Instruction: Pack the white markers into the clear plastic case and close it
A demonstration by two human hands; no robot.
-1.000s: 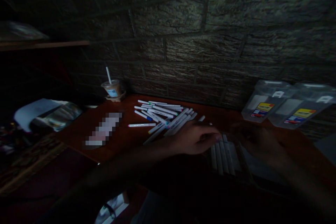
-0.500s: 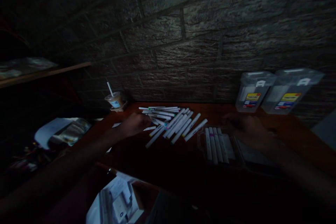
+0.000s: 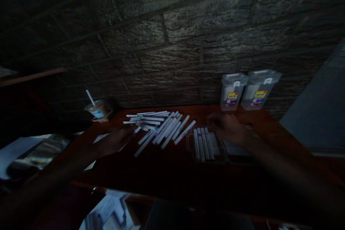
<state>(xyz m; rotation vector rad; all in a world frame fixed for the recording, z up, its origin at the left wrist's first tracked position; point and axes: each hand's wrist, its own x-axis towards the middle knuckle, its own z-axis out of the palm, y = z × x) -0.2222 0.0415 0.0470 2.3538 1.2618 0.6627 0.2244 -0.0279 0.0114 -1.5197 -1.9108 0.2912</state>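
A loose pile of white markers with coloured ends lies on the brown table. My left hand is at the pile's left side, its fingers closed around a white marker whose end pokes out past the fingertips. To the right of the pile, a clear plastic case lies open with several markers side by side in its left half. Above the middle and far edge of the case is my right hand. Its fingers are curled in; darkness hides whether anything is in them.
Two clear plastic containers with yellow labels stand against the brick wall. At the back left is a cup with a straw on a small holder. Papers lie near the left hand. Below the table edge is a white box of papers.
My left hand has gone from beside the case to the pile's left side and closed on a marker there. My right hand stays by the case. The view has turned to the right.
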